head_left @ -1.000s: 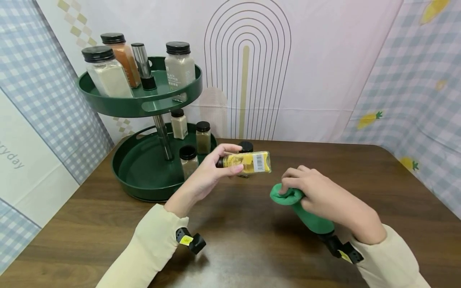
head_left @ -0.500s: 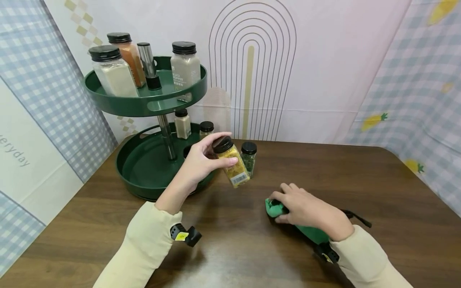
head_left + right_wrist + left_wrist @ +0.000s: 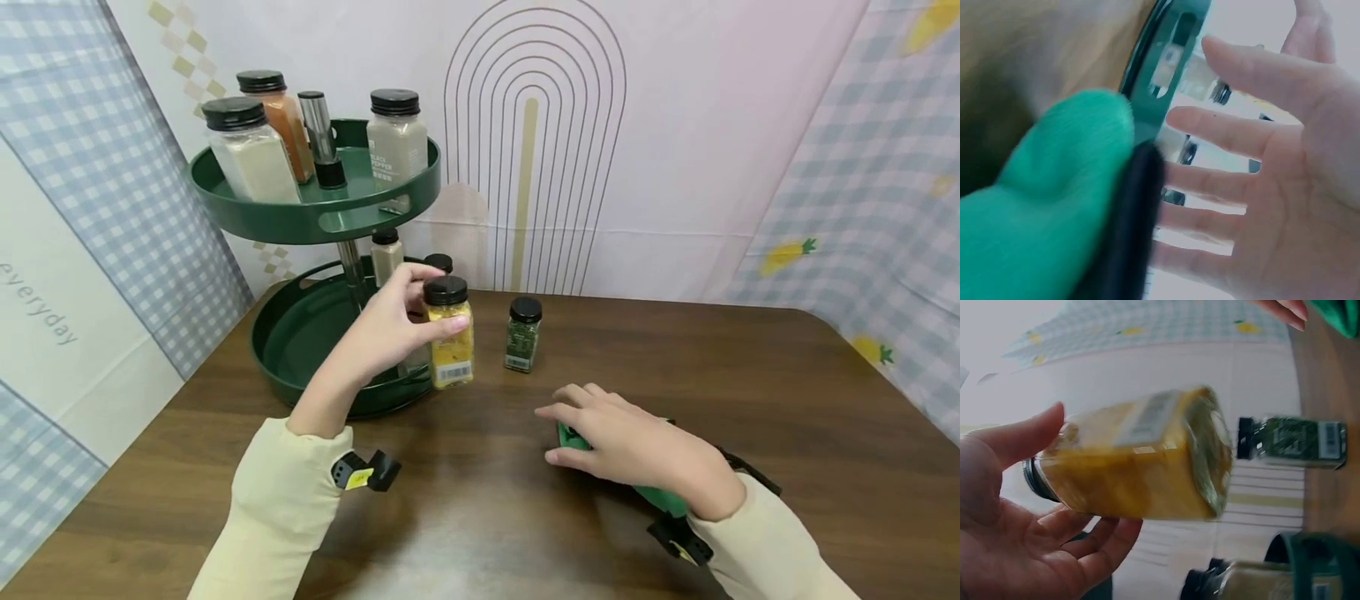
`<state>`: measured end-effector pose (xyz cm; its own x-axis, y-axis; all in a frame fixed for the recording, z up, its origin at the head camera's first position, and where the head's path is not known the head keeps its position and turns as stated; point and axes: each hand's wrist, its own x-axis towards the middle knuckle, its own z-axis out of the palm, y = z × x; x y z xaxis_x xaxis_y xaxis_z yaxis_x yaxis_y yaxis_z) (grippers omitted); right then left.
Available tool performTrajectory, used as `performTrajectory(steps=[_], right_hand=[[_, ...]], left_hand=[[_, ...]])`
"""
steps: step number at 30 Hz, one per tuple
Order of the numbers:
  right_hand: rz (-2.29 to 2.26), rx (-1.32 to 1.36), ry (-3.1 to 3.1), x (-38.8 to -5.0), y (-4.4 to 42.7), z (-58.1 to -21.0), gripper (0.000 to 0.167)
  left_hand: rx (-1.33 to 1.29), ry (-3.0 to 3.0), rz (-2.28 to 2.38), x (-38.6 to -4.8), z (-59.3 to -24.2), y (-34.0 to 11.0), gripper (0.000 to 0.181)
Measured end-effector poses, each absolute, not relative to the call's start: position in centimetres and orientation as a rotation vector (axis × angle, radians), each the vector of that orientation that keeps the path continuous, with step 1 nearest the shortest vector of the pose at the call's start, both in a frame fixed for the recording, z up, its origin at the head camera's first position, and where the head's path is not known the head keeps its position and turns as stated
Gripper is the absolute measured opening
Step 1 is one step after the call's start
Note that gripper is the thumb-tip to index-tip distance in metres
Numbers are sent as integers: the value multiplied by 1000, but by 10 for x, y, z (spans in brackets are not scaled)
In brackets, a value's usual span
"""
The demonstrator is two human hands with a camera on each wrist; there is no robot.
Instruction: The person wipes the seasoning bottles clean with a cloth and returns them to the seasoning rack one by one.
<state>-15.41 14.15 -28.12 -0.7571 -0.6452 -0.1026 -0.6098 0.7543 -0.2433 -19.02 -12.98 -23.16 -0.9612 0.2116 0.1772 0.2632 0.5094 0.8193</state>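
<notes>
My left hand (image 3: 382, 333) grips a glass spice jar (image 3: 450, 333) by its upper part, thumb on the near side. It has yellow contents and a black lid. In the head view the jar is nearly upright, in front of the rim of the green two-tier rack's lower tray (image 3: 273, 375). On the table to its right stands a smaller jar of green herbs (image 3: 522, 335). My right hand (image 3: 637, 442) has its fingers spread over a soft green fabric item (image 3: 1066, 187) with a black rod-like part (image 3: 1132, 231); the hand hides most of it.
The upper tray (image 3: 262, 221) of the rack carries larger jars: one pale (image 3: 258, 162), one orange (image 3: 288, 125) and one labelled black pepper (image 3: 397, 146). Small jars stand in the lower tray, partly behind my left hand. A white curtain (image 3: 675, 150) hangs behind the table.
My left hand has turned the yellow jar from lying sideways to nearly upright and moved it left towards the rack. My right hand has lowered the green fabric item and let go of it.
</notes>
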Motion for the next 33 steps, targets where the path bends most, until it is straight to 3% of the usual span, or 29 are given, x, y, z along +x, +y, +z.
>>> performTrajectory(steps=[11, 21, 33], right_hand=[[-428, -1181, 2754, -176, 77, -261, 40], [-532, -1230, 2558, -193, 5, -290, 44], [-469, -1261, 2624, -198, -2, -306, 50]], left_hand=[[-347, -2729, -1460, -190, -220, -165, 56], [-271, -2825, -1431, -188, -216, -190, 62], [-154, -2902, -1286, -203, -231, -207, 62]])
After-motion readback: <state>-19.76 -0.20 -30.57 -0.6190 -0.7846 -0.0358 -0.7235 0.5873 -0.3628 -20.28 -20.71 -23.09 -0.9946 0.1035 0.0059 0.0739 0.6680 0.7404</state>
